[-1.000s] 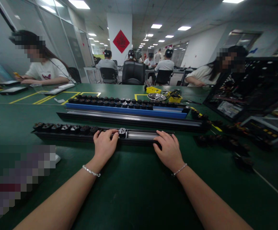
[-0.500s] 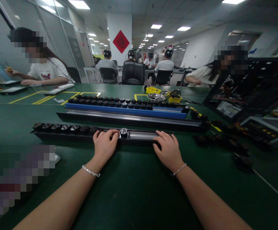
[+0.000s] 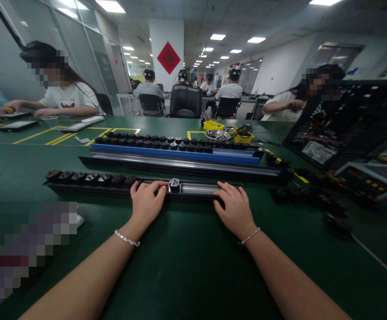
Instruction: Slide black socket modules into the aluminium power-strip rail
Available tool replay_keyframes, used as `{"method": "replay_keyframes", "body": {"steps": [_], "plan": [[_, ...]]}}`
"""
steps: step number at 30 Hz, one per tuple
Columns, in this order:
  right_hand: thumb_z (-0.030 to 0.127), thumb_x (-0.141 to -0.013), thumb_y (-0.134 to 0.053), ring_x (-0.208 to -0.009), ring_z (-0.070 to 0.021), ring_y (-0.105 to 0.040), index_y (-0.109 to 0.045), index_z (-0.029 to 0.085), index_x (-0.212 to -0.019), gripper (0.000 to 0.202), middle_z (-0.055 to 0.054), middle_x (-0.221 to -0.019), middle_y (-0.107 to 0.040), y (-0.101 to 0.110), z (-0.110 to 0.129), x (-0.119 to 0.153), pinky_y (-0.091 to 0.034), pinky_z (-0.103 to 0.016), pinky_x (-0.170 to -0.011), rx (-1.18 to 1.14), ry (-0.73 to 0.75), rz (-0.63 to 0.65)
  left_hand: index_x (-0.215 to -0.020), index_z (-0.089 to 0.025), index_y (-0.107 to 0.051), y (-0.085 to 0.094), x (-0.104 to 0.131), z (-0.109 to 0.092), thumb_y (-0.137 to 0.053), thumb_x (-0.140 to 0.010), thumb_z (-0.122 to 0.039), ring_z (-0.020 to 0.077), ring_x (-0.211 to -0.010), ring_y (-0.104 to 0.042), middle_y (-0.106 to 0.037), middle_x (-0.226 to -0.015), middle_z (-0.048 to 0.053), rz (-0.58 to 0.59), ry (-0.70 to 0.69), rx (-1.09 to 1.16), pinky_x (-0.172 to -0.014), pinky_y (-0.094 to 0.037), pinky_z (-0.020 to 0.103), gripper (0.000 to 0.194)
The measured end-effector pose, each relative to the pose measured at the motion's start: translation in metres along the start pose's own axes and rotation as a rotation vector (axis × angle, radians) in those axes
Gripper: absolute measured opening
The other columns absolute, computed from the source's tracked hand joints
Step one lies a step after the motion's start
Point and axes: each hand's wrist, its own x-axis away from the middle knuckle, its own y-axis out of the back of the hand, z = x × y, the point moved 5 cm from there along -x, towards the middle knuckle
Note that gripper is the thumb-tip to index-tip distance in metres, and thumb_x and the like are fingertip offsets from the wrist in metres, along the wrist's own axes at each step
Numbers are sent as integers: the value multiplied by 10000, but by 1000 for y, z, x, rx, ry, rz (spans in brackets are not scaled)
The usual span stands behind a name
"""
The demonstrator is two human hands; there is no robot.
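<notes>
A long black metal rail (image 3: 90,190) with a silvery channel lies across the table in front of me. Several black socket modules (image 3: 104,177) sit in its left part. A single socket module (image 3: 174,185) stands apart near the middle, its face pale with reflected light. My left hand (image 3: 148,198) is at this module's left side, thumb and index finger closed against its edge; its other fingertips are hidden behind the rail. Farther right, my right hand (image 3: 234,205) grips the rail, fingers over the top and thumb at the front.
Behind lie another black rail (image 3: 187,166) and a blue rail (image 3: 180,153) beside rows of modules. Loose black modules (image 3: 310,195), a power supply (image 3: 373,180) and an open computer case (image 3: 350,120) stand right. Yellow bins (image 3: 213,126) and a metal dish (image 3: 217,134) are farther back. Co-workers sit opposite.
My left hand and the single socket module have shifted slightly right along the rail. My right hand has stayed put. Both co-workers opposite have moved their heads and arms.
</notes>
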Motion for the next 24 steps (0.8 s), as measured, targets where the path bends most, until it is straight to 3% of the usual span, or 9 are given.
{"method": "replay_keyframes", "body": {"steps": [24], "plan": [[260, -802, -487, -1198, -240, -447, -613, 240, -926, 177, -47, -1267, -546, 0, 0, 1, -232, -514, -1025, -6, -4, -10, -973, -315, -658, -3, 1, -6, -427, -841, -376, 191, -874, -554, -679, -851, -6, 29, -109, -23, -967, -266, 437, 273]]}}
